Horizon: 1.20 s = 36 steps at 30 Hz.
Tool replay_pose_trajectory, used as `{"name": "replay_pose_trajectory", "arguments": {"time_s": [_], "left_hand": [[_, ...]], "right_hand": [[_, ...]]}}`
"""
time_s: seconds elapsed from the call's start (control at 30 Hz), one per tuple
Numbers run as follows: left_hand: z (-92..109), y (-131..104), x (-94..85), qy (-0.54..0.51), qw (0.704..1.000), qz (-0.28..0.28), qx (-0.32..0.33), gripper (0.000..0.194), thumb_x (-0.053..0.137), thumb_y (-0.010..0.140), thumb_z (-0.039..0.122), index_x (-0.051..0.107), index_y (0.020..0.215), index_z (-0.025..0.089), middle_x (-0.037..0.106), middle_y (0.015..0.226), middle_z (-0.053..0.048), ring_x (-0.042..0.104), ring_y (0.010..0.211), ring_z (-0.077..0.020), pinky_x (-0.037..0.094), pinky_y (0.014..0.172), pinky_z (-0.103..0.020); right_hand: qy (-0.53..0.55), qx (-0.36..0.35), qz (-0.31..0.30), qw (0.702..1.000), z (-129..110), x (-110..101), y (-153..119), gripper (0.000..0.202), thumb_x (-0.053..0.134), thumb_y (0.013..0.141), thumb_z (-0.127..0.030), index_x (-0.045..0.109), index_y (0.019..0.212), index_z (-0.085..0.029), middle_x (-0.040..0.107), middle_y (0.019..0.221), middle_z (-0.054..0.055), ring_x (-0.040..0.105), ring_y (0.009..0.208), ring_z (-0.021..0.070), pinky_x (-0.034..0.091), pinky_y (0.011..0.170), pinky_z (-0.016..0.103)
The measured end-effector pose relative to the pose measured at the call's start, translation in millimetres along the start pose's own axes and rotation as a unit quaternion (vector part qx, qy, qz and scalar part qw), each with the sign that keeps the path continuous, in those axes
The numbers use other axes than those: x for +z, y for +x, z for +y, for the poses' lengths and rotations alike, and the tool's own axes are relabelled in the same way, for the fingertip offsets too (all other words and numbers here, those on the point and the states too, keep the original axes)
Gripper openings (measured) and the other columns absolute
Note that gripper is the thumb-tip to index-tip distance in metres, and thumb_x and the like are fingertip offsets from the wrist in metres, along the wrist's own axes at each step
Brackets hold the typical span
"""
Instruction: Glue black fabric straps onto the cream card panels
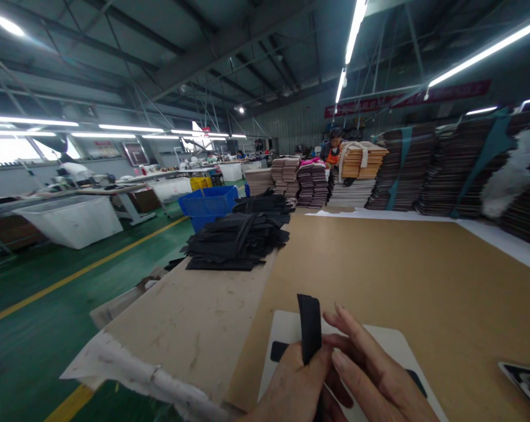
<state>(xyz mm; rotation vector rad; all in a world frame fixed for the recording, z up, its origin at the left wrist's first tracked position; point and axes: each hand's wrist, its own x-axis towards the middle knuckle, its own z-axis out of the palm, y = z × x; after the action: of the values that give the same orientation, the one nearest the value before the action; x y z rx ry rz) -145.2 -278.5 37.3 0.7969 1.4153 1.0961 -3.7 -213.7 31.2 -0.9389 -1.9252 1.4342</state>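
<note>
Upright in my left hand [295, 375] is a small bundle of black strips [310, 328], its top end standing above the thumb. My right hand [370, 369] is just beside it on the right, fingers spread apart, the lower ones close to the left hand's fingers. Both hands are over a white board [387, 340] with dark patches near its sides, lying on the brown table surface [356, 264]. The lower end of the bundle is mostly hidden by the hands.
A pile of black strips [238, 234] lies at the table's left side, near a blue bin [209, 205]. Stacks of dark sheets [405, 170] line the far edge. Behind lighter stacks is a person in orange [334, 153]. A dark object [528, 381] lies at the right.
</note>
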Motion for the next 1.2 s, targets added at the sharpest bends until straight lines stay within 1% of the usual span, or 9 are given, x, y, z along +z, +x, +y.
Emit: {"name": "replay_pose_trajectory", "arguments": {"time_s": [0.1,0.17,0.27,0.37,0.6,0.8,1.0,1.13,1.2], "left_hand": [[-4.2,2.6,0.4,-0.017,1.000,-0.006,0.001,0.064,0.054,0.079,0.071,0.068,0.102,0.013,0.064,0.067,-0.006,0.058,0.050,-0.0150,0.043,0.047,-0.024],[-7.4,4.6,1.9,-0.023,1.000,-0.017,0.006,0.069,0.053,0.077,0.076,0.067,0.103,0.013,0.064,0.066,-0.005,0.057,0.048,-0.0146,0.042,0.046,-0.023],[-9.2,5.5,4.6,0.012,1.000,-0.024,0.001,0.078,0.046,0.073,0.086,0.068,0.084,0.012,0.060,0.060,-0.004,0.054,0.045,-0.0130,0.040,0.046,-0.022],[-6.6,3.2,6.5,0.055,0.998,-0.021,0.010,0.083,0.040,0.070,0.092,0.063,0.063,0.012,0.057,0.054,-0.004,0.052,0.045,-0.0115,0.037,0.045,-0.021],[-0.7,-1.4,8.6,0.055,0.998,-0.032,0.015,0.082,0.041,0.070,0.092,0.061,0.060,0.012,0.055,0.053,-0.003,0.050,0.046,-0.0103,0.035,0.045,-0.020],[0.1,0.2,11.2,0.041,0.999,-0.020,0.003,0.079,0.042,0.072,0.090,0.061,0.063,0.013,0.055,0.054,-0.003,0.051,0.047,-0.0113,0.039,0.045,-0.020],[0.7,2.9,12.7,0.041,0.999,-0.015,0.007,0.083,0.044,0.074,0.087,0.069,0.096,0.011,0.060,0.058,-0.004,0.053,0.046,-0.0126,0.039,0.044,-0.021],[-2.1,4.5,13.0,0.054,0.998,-0.015,-0.007,0.084,0.040,0.071,0.091,0.067,0.069,0.011,0.055,0.052,-0.003,0.050,0.044,-0.0111,0.037,0.043,-0.021],[-1.9,4.1,13.7,0.045,0.999,-0.013,-0.016,0.083,0.040,0.070,0.092,0.062,0.061,0.012,0.055,0.051,-0.003,0.050,0.043,-0.0105,0.037,0.044,-0.020]], "right_hand": [[0.042,0.015,-0.003,0.999,-2.3,1.4,2.0,0.066,0.056,0.088,-0.056,0.046,0.146,-0.028,0.058,0.141,0.009,0.058,0.123,0.0277,0.049,0.104,0.042],[0.067,0.042,-0.020,0.997,-3.9,1.7,4.5,0.069,0.058,0.087,-0.057,0.042,0.148,-0.028,0.060,0.137,0.011,0.067,0.105,0.0272,0.059,0.087,0.040],[0.121,0.078,-0.034,0.989,-7.0,2.1,8.0,0.069,0.057,0.087,-0.058,0.040,0.148,-0.031,0.061,0.129,0.010,0.068,0.068,0.0180,0.060,0.064,0.036],[0.167,0.086,-0.042,0.981,-9.1,1.5,10.6,0.065,0.058,0.086,-0.060,0.045,0.144,-0.032,0.061,0.123,0.007,0.059,0.051,0.0112,0.058,0.056,0.034],[0.172,0.076,-0.051,0.981,-5.3,-2.2,10.6,0.060,0.057,0.087,-0.060,0.049,0.141,-0.034,0.064,0.108,0.004,0.057,0.050,0.0112,0.055,0.053,0.032],[0.134,0.062,-0.008,0.989,-11.0,5.4,5.7,0.062,0.053,0.087,-0.062,0.047,0.143,-0.035,0.063,0.109,0.004,0.054,0.050,0.0097,0.054,0.053,0.030],[0.137,0.083,0.006,0.987,-12.6,4.0,7.8,0.070,0.052,0.087,-0.063,0.040,0.148,-0.031,0.063,0.115,0.005,0.054,0.050,0.0097,0.055,0.056,0.030],[0.102,0.075,-0.021,0.992,-13.6,0.1,9.6,0.066,0.050,0.087,-0.063,0.045,0.145,-0.031,0.067,0.091,0.002,0.058,0.051,0.0134,0.056,0.057,0.030],[0.110,0.072,-0.020,0.991,-15.5,0.4,9.7,0.064,0.050,0.088,-0.061,0.046,0.144,-0.031,0.067,0.087,0.002,0.058,0.051,0.0134,0.057,0.060,0.031]]}}
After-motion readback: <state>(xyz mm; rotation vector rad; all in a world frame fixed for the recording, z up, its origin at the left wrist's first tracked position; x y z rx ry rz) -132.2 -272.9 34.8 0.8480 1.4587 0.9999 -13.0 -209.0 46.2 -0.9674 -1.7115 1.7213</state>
